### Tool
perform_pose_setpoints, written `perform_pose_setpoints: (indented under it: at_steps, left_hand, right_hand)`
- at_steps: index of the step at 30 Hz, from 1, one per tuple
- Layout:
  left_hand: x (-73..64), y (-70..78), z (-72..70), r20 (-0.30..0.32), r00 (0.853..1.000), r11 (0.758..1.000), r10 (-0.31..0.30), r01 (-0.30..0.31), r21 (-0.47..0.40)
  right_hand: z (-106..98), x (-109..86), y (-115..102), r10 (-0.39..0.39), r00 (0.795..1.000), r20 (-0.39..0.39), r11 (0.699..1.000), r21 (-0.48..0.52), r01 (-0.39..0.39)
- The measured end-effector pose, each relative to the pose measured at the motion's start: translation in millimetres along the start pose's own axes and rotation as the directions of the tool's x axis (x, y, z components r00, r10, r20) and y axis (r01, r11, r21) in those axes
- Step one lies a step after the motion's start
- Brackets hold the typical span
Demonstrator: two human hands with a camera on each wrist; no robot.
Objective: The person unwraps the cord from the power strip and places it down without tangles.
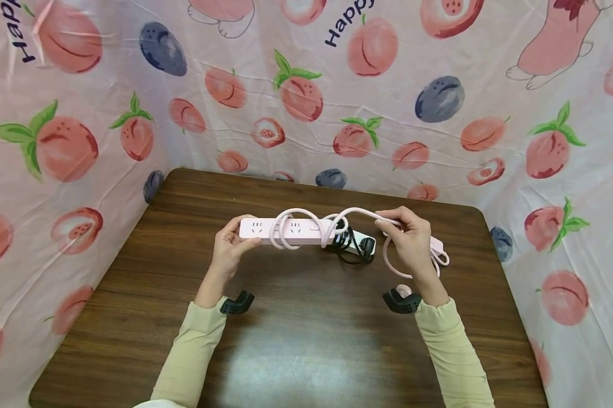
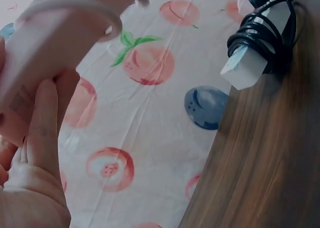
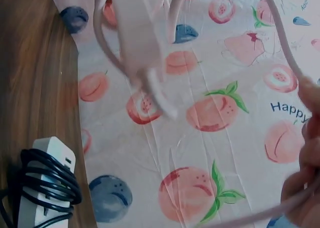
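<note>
A pink power strip point(image 1: 258, 228) is held up over the table, its own pale pink cord point(image 1: 354, 211) looped loosely round its middle and right part. My left hand point(image 1: 230, 249) grips the strip's left end, thumb in front and fingers behind. In the left wrist view, fingers point(image 2: 45, 123) lie along the underside of the strip. Off to the right, my right hand point(image 1: 411, 238) pinches the cord between thumb and fingers. From there the cord hangs in a loop below the hand. The right wrist view shows the strip's end point(image 3: 135, 33) with the cord leaving it.
Behind the pink strip, a white power strip point(image 3: 57, 153) wrapped in black cord point(image 3: 50, 180) lies on the brown wooden table point(image 1: 306, 317). A small pink-white block point(image 1: 436, 245) shows beyond the right hand. A fruit-print cloth point(image 1: 306, 141) hangs round the table's back and sides.
</note>
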State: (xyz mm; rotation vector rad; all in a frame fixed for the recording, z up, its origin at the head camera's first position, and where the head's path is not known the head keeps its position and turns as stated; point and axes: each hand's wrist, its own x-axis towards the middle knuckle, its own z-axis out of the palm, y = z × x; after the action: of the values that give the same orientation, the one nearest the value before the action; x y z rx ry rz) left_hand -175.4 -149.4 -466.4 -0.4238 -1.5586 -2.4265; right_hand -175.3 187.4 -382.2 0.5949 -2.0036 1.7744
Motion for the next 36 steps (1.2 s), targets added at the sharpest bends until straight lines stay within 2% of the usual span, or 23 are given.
perform_pose_setpoints:
  at_steps: [2, 3, 5, 7, 9, 11, 12, 14, 16, 19, 22, 24, 25, 28, 32, 36]
  left_hand:
    - [0.8, -0.6, -1.8, -0.027, 0.999, 1.000, 0.019, -0.018, 0.020]
    - [1.0, -0.9, -2.3, -0.045, 0.999, 0.999, 0.025, -0.024, 0.028]
    - [1.4, -1.0, -3.0, -0.081, 0.996, 0.999, 0.036, -0.033, 0.033]
    - [1.8, -0.5, -3.2, -0.118, 0.992, 0.999, 0.046, -0.044, 0.022]
    - [2.4, 0.9, -3.3, -0.149, 0.987, 0.998, 0.054, -0.056, -0.007]
    - [3.3, 3.4, -3.2, -0.162, 0.985, 0.996, 0.066, -0.074, -0.047]
    - [3.9, 4.9, -3.2, -0.159, 0.985, 0.994, 0.070, -0.082, -0.070]
    - [4.6, 8.0, -3.5, -0.149, 0.986, 0.989, 0.072, -0.090, -0.121]
    - [4.8, 10.6, -4.3, -0.129, 0.989, 0.983, 0.067, -0.087, -0.162]
    - [3.8, 13.0, -6.3, -0.092, 0.995, 0.977, 0.050, -0.068, -0.201]
    - [2.0, 13.6, -9.0, -0.045, 0.998, 0.981, 0.035, -0.043, -0.192]
    - [0.7, 13.4, -11.2, -0.017, 1.000, 0.983, 0.027, -0.029, -0.183]
    - [0.2, 13.1, -12.6, -0.003, 1.000, 0.984, 0.024, -0.024, -0.179]
    - [-1.0, 12.6, -16.0, 0.028, 0.999, 0.983, 0.020, -0.015, -0.182]
    - [-1.8, 13.4, -18.8, 0.082, 0.996, 0.979, 0.026, -0.008, -0.204]
    - [-1.5, 15.1, -21.2, 0.150, 0.988, 0.982, 0.031, -0.002, -0.190]
  right_hand:
    - [-1, -3.5, 2, -0.095, 0.992, 0.085, 0.994, 0.060, 0.090]
    - [-2, -5.0, 3, -0.144, 0.980, 0.137, 0.987, 0.096, 0.132]
    - [-4, -7.5, 4, -0.220, 0.942, 0.253, 0.968, 0.176, 0.179]
    - [-5, -9.2, 6, -0.255, 0.894, 0.369, 0.960, 0.203, 0.191]
    - [-8, -10.8, 8, -0.232, 0.854, 0.465, 0.971, 0.160, 0.177]
    - [-10, -12.0, 12, -0.164, 0.826, 0.540, 0.986, 0.072, 0.149]
    - [-11, -12.4, 15, -0.115, 0.818, 0.563, 0.991, 0.004, 0.137]
    - [-13, -13.0, 21, -0.007, 0.820, 0.572, 0.982, -0.153, 0.115]
    - [-14, -13.0, 29, 0.095, 0.842, 0.531, 0.944, -0.316, 0.092]
    - [-14, -11.7, 42, 0.183, 0.899, 0.397, 0.843, -0.534, 0.064]
    - [-13, -9.1, 52, 0.184, 0.960, 0.210, 0.740, -0.672, 0.005]
    - [-12, -6.7, 57, 0.157, 0.985, 0.078, 0.704, -0.708, -0.056]
    - [-13, -5.3, 59, 0.142, 0.990, 0.013, 0.695, -0.714, -0.091]
    - [-14, -0.8, 62, 0.099, 0.984, -0.146, 0.692, -0.701, -0.173]
    - [-19, 4.9, 60, 0.051, 0.962, -0.270, 0.692, -0.684, -0.229]
    - [-24, 9.1, 57, 0.014, 0.931, -0.366, 0.735, -0.627, -0.258]
